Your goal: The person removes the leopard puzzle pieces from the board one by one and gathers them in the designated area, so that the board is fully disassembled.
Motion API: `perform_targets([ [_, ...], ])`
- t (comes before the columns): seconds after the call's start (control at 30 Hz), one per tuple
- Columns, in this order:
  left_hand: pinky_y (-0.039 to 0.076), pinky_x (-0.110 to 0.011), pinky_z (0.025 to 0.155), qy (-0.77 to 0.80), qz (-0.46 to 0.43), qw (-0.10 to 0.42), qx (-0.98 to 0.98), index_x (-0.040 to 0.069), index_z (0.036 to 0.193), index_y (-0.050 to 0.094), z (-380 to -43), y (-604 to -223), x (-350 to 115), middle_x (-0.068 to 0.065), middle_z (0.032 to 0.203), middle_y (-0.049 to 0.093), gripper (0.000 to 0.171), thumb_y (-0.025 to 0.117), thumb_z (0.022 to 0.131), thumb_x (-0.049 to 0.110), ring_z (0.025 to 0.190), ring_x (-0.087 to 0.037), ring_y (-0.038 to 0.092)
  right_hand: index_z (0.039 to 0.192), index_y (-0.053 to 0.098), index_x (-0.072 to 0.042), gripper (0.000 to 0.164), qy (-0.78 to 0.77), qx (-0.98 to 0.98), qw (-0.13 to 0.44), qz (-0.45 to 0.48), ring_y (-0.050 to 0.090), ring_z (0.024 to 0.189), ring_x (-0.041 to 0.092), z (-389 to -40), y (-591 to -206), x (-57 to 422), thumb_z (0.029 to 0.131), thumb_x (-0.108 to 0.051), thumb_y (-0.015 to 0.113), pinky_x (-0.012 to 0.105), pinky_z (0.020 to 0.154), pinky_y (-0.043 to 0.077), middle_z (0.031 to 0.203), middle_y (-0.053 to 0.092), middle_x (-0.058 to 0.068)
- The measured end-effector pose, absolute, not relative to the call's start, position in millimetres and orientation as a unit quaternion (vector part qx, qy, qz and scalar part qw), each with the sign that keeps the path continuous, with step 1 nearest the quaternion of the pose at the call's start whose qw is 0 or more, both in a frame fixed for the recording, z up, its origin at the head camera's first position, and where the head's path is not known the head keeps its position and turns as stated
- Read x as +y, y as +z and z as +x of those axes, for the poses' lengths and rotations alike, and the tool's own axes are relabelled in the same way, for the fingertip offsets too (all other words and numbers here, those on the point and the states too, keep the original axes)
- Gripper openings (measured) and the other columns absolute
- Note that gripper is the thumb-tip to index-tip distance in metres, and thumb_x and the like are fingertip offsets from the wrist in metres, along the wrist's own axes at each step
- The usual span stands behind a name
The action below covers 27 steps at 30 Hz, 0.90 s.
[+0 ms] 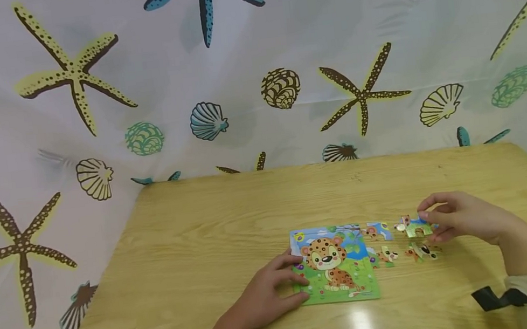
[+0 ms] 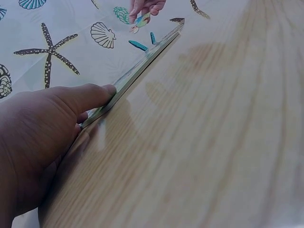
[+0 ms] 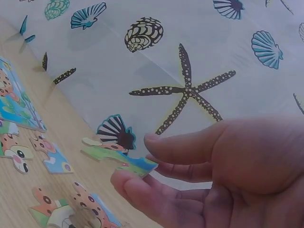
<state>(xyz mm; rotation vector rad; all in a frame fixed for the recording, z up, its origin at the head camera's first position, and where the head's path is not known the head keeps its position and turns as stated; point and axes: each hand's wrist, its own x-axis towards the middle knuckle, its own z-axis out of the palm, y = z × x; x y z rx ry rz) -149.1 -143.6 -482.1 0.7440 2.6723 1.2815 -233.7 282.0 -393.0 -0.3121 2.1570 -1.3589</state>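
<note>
A square jigsaw puzzle board [image 1: 355,287] with a spotted leopard cub picture lies on the table. My left hand [image 1: 270,294] rests at its left edge, fingers spread on the rim. The left wrist view shows the thumb [image 2: 95,96] along the board's thin edge. Right of the board, my right hand [image 1: 467,220] pinches a jigsaw puzzle piece [image 1: 418,227] between thumb and fingers. Green, blue and orange spotted parts show on this piece in the right wrist view, where it is held above the table by the hand [image 3: 204,171].
Several loose puzzle pieces lie between board and right hand, among them an upper blue piece [image 1: 379,231], a lower green one [image 1: 386,255] and spotted ones [image 1: 422,250] below the held piece. The wooden table [image 1: 196,259] meets a patterned cloth [image 1: 260,132] at the back.
</note>
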Motion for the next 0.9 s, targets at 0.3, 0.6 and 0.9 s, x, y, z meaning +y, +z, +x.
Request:
perform_targets([
  [0.3,0.036,-0.055,0.118,0.429,0.241,0.045,0.869,0.023,0.098,0.076,-146.2,-476.2,-144.1,0.0,0.142,0.056,0.014,0.08,0.086,0.031,0.15,-0.026,0.033,0.127,0.044,0.007,0.045,-0.49,0.821,0.273,-0.106,0.071,0.082,0.024,-238.6,-398.8,302.0,0.102,-0.027,0.059,0.037,0.076,0.063,0.101,0.065,0.012],
  [0.6,0.035,-0.054,0.118,0.435,0.245,0.051,0.865,0.023,0.099,0.077,-148.3,-477.5,-141.6,0.0,0.142,0.056,0.016,0.08,0.086,0.03,0.15,-0.026,0.032,0.123,0.045,0.007,0.042,-0.461,0.836,0.275,-0.112,0.07,0.076,0.023,-235.1,-400.7,334.1,0.1,-0.024,0.062,0.04,0.071,0.063,0.097,0.062,0.011],
  [0.9,0.035,-0.053,0.119,0.436,0.246,0.048,0.864,0.024,0.098,0.076,-148.2,-477.5,-141.9,0.002,0.142,0.055,0.015,0.08,0.086,0.03,0.15,-0.025,0.032,0.122,0.049,0.007,0.042,-0.444,0.845,0.284,-0.088,0.069,0.072,0.02,-230.9,-402.7,356.2,0.099,-0.025,0.064,0.038,0.067,0.063,0.089,0.064,0.007],
])
